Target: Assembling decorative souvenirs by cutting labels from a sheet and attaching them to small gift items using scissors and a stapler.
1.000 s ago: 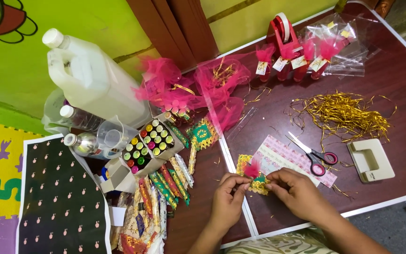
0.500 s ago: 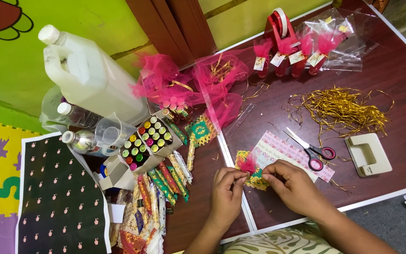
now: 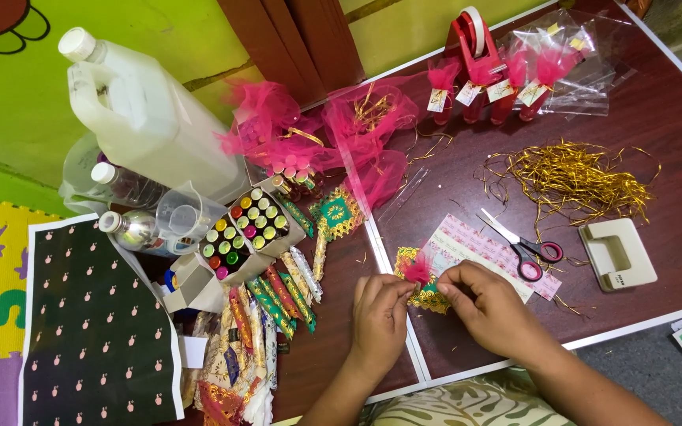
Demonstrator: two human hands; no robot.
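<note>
My left hand (image 3: pixel 379 319) and my right hand (image 3: pixel 489 309) meet at the front edge of a dark red table (image 3: pixel 672 118). Together they pinch a small favour wrapped in pink net (image 3: pixel 418 270) with a gold and green ornament (image 3: pixel 428 298) under it. The pink tuft sticks up between the fingertips. Just beyond lies a pink patterned paper strip (image 3: pixel 483 248), with pink-handled scissors (image 3: pixel 524 248) resting on it.
A pile of gold ribbon strands (image 3: pixel 574 180) and a white hole punch (image 3: pixel 617 254) lie right. Finished pink favours (image 3: pixel 487 83) and a red tape dispenser (image 3: pixel 469 31) stand at the back. Left are a white jug (image 3: pixel 148 118), small bottles, a box of coloured vials (image 3: pixel 245 229) and wrapped sticks (image 3: pixel 278 292).
Both hands have stayed over the favour, with the fingers shifting slightly around the pink tuft. The view has drifted a little; nothing else on the table moved.
</note>
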